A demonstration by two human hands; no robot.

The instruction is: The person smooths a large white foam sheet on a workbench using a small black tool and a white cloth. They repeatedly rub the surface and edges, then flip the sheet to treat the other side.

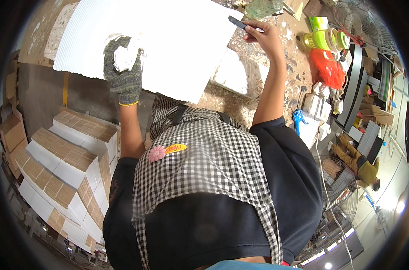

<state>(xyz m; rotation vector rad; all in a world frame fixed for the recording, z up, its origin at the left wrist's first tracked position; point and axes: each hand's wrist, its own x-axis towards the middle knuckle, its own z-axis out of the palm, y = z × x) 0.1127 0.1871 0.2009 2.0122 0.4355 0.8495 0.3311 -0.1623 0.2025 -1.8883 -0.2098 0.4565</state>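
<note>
A broad white sheet lies on the worktable before me, its left part showing fine parallel lines like stacked edges. My left hand, in a dark grey knitted glove with a yellow cuff edge, rests over the sheet's left part. It is closed on a crumpled white cloth. Beyond the sheet's right edge, my bare right hand pinches a slim dark tool, whose tip points left over the sheet's far right corner. Glare hides the tool's exact kind and much of the sheet's surface.
The stained worktable carries a yellow-green bottle, a red plastic bag and a blue clip-like tool on the right. Stacked white-and-brown boards stand at left. Wire fans and another person are at right.
</note>
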